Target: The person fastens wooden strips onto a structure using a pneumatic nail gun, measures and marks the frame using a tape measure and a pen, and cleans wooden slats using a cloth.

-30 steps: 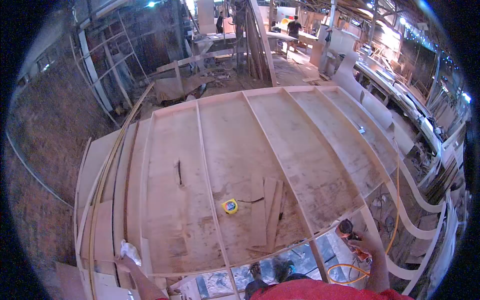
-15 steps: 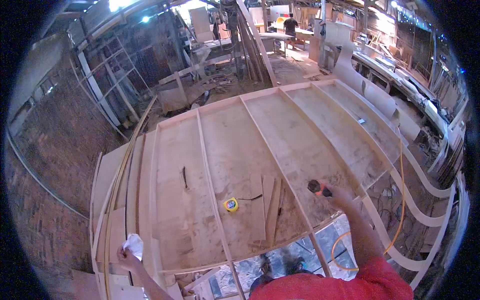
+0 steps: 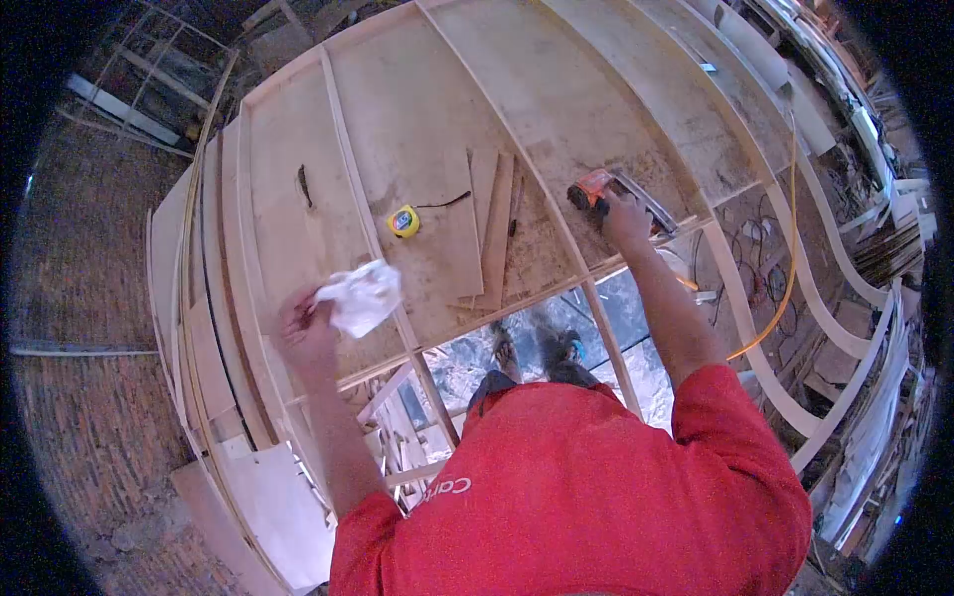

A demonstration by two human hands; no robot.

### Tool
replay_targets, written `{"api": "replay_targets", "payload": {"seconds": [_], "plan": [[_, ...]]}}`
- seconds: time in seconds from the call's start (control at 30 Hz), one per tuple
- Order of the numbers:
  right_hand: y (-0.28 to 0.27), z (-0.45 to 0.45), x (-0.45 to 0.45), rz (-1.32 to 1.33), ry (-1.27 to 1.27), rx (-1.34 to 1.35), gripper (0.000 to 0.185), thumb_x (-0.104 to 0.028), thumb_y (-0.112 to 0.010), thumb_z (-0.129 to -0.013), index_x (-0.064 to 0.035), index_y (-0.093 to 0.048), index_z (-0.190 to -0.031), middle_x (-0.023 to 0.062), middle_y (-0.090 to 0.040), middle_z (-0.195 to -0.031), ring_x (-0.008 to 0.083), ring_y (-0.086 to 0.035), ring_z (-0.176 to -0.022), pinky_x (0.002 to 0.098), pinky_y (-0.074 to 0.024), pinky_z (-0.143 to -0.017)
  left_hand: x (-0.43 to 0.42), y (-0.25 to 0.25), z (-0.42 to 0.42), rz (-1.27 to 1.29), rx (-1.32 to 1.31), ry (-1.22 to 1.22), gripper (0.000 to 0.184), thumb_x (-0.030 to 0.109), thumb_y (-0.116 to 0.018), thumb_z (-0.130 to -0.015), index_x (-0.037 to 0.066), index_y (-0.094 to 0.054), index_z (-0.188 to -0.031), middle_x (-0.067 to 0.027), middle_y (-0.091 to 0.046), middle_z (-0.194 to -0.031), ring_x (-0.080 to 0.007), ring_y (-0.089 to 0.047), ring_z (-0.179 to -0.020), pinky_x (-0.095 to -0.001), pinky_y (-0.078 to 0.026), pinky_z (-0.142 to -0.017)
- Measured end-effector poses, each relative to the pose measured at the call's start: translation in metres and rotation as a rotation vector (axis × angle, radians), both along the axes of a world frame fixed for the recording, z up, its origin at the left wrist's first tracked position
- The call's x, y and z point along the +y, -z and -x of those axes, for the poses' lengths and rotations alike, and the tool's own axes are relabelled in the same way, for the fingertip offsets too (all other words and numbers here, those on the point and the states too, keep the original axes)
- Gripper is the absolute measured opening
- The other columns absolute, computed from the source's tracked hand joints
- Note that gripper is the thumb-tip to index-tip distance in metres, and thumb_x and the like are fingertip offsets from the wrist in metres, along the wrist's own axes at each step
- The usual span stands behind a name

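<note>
A crumpled white cloth or sheet (image 3: 364,297) is pinched in my left hand (image 3: 306,323), held over the near left part of a ribbed wooden panel (image 3: 288,238). My right hand (image 3: 626,221) grips an orange and black power tool (image 3: 596,187), which rests on or just above the panel's near right part. Between my hands a yellow tape measure (image 3: 403,222) lies on the panel. Several thin wood strips (image 3: 484,223) lie right of it, and a dark thin object (image 3: 304,186) lies farther left.
An orange hose (image 3: 785,298) runs down the right side past curved wooden strips (image 3: 760,372). Long strips (image 3: 189,298) lie along the left edge. A brick surface (image 3: 89,427) is at far left. Crossbars span the gap around my legs.
The view has tilted down. My left hand has brought the white cloth forward and inward over the panel. The tool in my right hand has turned and its body now shows.
</note>
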State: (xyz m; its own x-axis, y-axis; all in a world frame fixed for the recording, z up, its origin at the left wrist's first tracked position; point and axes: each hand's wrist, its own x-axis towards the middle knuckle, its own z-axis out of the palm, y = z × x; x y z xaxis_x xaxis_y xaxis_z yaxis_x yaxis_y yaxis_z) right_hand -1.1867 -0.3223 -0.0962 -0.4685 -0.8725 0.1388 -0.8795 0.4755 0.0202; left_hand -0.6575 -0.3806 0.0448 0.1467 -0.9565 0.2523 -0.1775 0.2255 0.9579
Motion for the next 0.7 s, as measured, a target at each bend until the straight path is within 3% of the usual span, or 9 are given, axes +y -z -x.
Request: {"api": "replay_targets", "payload": {"seconds": [0.07, 0.13, 0.23, 0.33, 0.4, 0.53, 0.6, 0.63, 0.7], "plan": [[-0.057, -0.047, 0.013, 0.249, -0.2, -0.187, 0.04, -0.02, -0.068, -0.087, -0.0123, -0.066, -0.126, 0.0176, -0.072, -0.1, 0.037, -0.067, -0.1, 0.0489, -0.0525, -0.088, 0.004, -0.012, 0.054, 0.022, -0.104, 0.017, 0.025, -0.01, -0.073, -0.083, -0.002, -0.07, -0.107, -0.0081, -0.072, -0.094, -0.0149, -0.069, -0.086, -0.0265, -0.056, -0.076], [-0.006, -0.077, 0.03, 0.432, -0.335, -0.559, 0.029, -0.023, -0.073, -0.087, -0.0063, -0.073, -0.11, 0.0172, -0.071, -0.101, 0.0357, -0.067, -0.1, 0.0453, -0.0519, -0.089, -0.003, -0.002, 0.099, -0.101, -0.042, -0.005, 0.024, -0.009, -0.074, -0.082, -0.002, -0.071, -0.105, -0.0074, -0.072, -0.092, -0.0134, -0.069, -0.083, -0.0254, -0.055, -0.075], [-0.07, -0.149, 0.06, 0.347, -0.348, -0.824, 0.025, -0.027, -0.076, -0.086, -0.0033, -0.075, -0.096, 0.0161, -0.07, -0.097, 0.0356, -0.067, -0.098, 0.0431, -0.0508, -0.091, -0.017, 0.021, 0.151, 0.013, -0.025, -0.008, 0.022, -0.007, -0.075, -0.082, -0.002, -0.072, -0.103, -0.0065, -0.073, -0.089, -0.0114, -0.068, -0.08, -0.0237, -0.054, -0.074], [-0.098, -0.171, 0.065, 0.263, -0.244, -0.936, 0.033, -0.029, -0.077, -0.085, -0.0033, -0.073, -0.105, 0.0177, -0.069, -0.105, 0.0365, -0.065, -0.106, 0.0431, -0.0504, -0.094, -0.015, 0.007, 0.193, -0.048, 0.27, 0.075, 0.017, -0.005, -0.075, -0.083, -0.002, -0.072, -0.1, -0.0051, -0.073, -0.087, -0.0097, -0.067, -0.078, -0.0237, -0.053, -0.073], [-0.106, -0.173, 0.064, 0.56, -0.285, -0.82, 0.052, -0.036, -0.078, -0.085, -0.0058, -0.065, -0.125, 0.017, -0.064, -0.117, 0.0356, -0.062, -0.112, 0.0443, -0.0501, -0.095, -0.015, 0.013, 0.201, -0.094, 0.253, 0.121, 0.018, -0.005, -0.075, -0.084, -0.002, -0.072, -0.101, -0.0054, -0.073, -0.089, -0.0099, -0.067, -0.079, -0.0241, -0.053, -0.073], [-0.12, -0.169, 0.044, 0.697, -0.303, -0.65, 0.07, -0.046, -0.078, -0.084, -0.011, -0.052, -0.139, 0.0128, -0.057, -0.127, 0.0308, -0.059, -0.116, 0.0419, -0.0516, -0.092, 0.005, 0.017, 0.233, -0.192, 0.426, 0.217, 0.022, -0.004, -0.074, -0.085, -0.001, -0.07, -0.106, -0.0063, -0.073, -0.096, -0.0115, -0.067, -0.081, -0.0261, -0.055, -0.074], [-0.122, -0.177, 0.032, 0.805, -0.094, -1.825, 0.077, -0.057, -0.076, -0.084, -0.012, -0.049, -0.14, 0.0062, -0.055, -0.127, 0.0231, -0.06, -0.113, 0.0373, -0.0534, -0.089, 0.033, 0.024, 0.251, -0.331, 0.373, 0.411, 0.025, 0.0, -0.073, -0.087, -0.001, -0.069, -0.111, -0.0057, -0.072, -0.099, -0.0129, -0.067, -0.082, -0.0272, -0.055, -0.076], [-0.11, -0.162, 0.035, 0.644, -0.165, -1.984, 0.072, -0.057, -0.072, -0.088, -0.0179, -0.046, -0.143, 0.0032, -0.055, -0.129, 0.0185, -0.059, -0.115, 0.0352, -0.0553, -0.088, 0.045, 0.025, 0.259, -0.21, 0.334, 0.54, 0.025, 0.002, -0.072, -0.087, -0.001, -0.069, -0.112, -0.0054, -0.073, -0.099, -0.0135, -0.068, -0.083, -0.0278, -0.055, -0.077], [-0.059, -0.137, 0.035, 0.613, -0.057, -2.208, 0.065, -0.05, -0.069, -0.093, -0.0158, -0.046, -0.143, 0.0037, -0.059, -0.124, 0.0189, -0.062, -0.113, 0.0368, -0.0565, -0.089, 0.05, 0.029, 0.257, -0.093, 0.287, 0.664, 0.026, 0.005, -0.072, -0.088, -0.001, -0.069, -0.113, -0.0052, -0.073, -0.098, -0.014, -0.068, -0.083, -0.0284, -0.056, -0.078]]}}
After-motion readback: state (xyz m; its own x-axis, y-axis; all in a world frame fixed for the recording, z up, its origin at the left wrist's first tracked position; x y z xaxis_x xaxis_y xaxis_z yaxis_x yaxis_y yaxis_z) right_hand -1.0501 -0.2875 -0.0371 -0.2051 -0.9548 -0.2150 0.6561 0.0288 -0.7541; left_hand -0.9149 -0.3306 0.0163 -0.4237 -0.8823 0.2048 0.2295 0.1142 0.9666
